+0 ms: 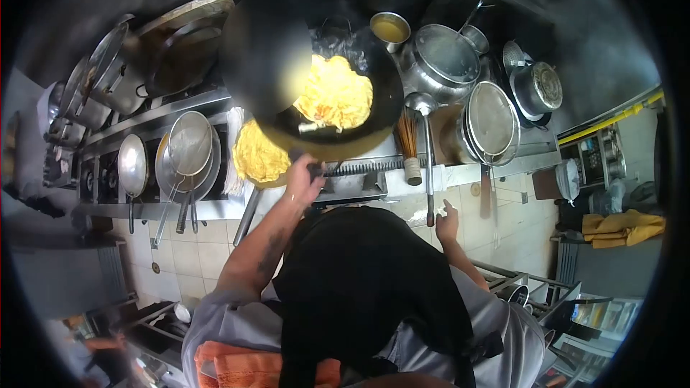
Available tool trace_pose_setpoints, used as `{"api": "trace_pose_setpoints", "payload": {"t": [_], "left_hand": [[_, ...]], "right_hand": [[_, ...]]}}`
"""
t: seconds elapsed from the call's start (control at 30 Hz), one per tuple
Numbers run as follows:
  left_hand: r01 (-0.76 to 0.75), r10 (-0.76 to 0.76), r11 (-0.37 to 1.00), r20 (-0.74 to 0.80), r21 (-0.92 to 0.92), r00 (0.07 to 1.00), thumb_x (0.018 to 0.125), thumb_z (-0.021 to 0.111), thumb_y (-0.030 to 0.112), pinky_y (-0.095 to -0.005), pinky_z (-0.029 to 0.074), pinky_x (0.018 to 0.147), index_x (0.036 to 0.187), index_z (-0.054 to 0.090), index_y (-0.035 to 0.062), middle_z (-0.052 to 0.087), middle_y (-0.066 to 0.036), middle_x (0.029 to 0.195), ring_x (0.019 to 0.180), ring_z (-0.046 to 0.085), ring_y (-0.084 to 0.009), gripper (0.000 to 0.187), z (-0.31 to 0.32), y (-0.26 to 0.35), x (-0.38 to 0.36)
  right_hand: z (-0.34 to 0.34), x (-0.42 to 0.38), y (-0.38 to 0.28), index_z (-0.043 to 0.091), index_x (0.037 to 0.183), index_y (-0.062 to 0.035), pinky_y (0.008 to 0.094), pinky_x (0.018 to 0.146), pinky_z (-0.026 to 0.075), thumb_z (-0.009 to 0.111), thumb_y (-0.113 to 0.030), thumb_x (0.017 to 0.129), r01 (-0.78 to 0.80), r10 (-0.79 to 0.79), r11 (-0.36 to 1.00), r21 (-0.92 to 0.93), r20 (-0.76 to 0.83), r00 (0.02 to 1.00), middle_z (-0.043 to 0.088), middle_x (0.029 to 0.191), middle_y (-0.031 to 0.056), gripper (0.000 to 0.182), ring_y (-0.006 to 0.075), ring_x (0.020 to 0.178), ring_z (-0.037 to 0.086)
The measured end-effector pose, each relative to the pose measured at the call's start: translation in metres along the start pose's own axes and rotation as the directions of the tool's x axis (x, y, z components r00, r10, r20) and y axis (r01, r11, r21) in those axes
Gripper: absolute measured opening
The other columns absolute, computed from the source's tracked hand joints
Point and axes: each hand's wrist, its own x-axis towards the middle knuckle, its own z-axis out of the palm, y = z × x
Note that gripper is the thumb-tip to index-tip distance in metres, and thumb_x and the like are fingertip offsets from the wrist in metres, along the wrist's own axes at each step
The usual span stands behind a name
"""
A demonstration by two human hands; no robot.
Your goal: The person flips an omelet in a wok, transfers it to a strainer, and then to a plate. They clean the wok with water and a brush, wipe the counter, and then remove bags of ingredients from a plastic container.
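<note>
My left hand [305, 181] is closed around the handle of a large dark wok [352, 145]. In the wok lies a yellow cooked egg sheet [336, 93] with browned spots, and steam rises behind it. My right hand [447, 224] hangs beside the stove's front edge with fingers apart and nothing visible in them. Nearest to it is the handle of a metal ladle [429, 165], which rests on the edge. A bamboo wok brush [410, 149] lies to the ladle's left. More cooked egg [259, 152] sits in a pan left of the wok. A dark blur covers the wok's left part.
Mesh strainers [190, 142] lie over pans on the left burners. On the right, another strainer [493, 118] tops a pot. A small pot of yellow liquid [390, 27] and a covered metal pot [447, 54] stand behind. Folded white cloth [235, 151] lies by the egg pan.
</note>
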Motion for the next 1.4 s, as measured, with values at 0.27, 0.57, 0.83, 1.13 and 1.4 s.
{"api": "trace_pose_setpoints", "payload": {"t": [0.27,0.57,0.83,1.13,1.4], "left_hand": [[0.121,-0.114,0.991,-0.127,0.049,0.985,0.091,0.061,0.022,-0.0248,0.036,0.037,0.088,0.057,0.0067,0.063,-0.011,0.073,0.046,0.047,-0.0154,0.016,-0.067,0.098,-0.069],[-0.036,0.041,0.998,-0.094,0.055,0.995,0.099,0.055,0.021,-0.027,0.036,0.04,0.093,0.06,0.0073,0.064,-0.011,0.079,0.049,0.046,-0.016,0.015,0.005,0.04,0.019],[0.199,-0.196,0.969,0.033,-0.145,0.98,0.091,0.06,0.023,-0.0267,0.033,0.04,0.084,0.059,0.001,0.057,-0.009,0.068,0.046,0.043,-0.0154,0.023,-0.013,0.065,-0.112],[-0.284,0.358,0.883,0.144,-0.374,0.923,0.097,0.062,0.016,-0.0227,0.051,0.056,0.089,0.062,0.0051,0.063,-0.003,0.077,0.062,0.059,-0.0136,0.013,0.007,0.208,-0.146],[-0.84,0.764,0.533,-0.371,-0.101,0.529,0.09,0.055,0.014,-0.0242,0.041,0.038,0.122,0.057,0.0132,0.062,-0.006,0.08,0.05,0.056,-0.0142,0.032,0.028,0.134,-0.227]], "right_hand": [[-0.019,-0.007,0.026,0.056,0.15,-0.0095,0.0453,0.092,0.055,0.067,0.002,0.086,0.02,-0.02,1.0,-0.01,-0.098,0.995,0.062,0.121,0.0215,0.066,0.0374,0.11,0.065],[-0.009,-0.017,0.02,0.057,0.147,-0.0096,0.0465,0.095,0.054,0.068,0.001,0.086,-0.013,0.015,0.996,-0.087,0.013,1.0,0.061,0.121,0.0215,0.063,0.0378,0.111,0.064],[-0.014,0.002,0.0,0.058,0.147,-0.0087,0.0449,0.092,0.055,0.065,-0.002,0.089,0.092,-0.09,0.991,-0.096,0.023,0.996,0.06,0.123,0.0226,0.059,0.0377,0.106,0.065],[0.003,0.055,-0.048,0.062,0.143,-0.007,0.0362,0.079,0.052,0.059,0.006,0.09,0.393,-0.352,0.913,0.107,-0.274,0.895,0.061,0.119,0.0174,0.055,0.0291,0.096,0.061],[-0.011,0.122,-0.052,0.062,0.14,-0.0016,0.0356,0.089,0.052,0.052,0.006,0.093,0.586,-0.482,0.782,0.214,-0.388,0.786,0.064,0.126,0.0171,0.049,0.028,0.108,0.062]]}}
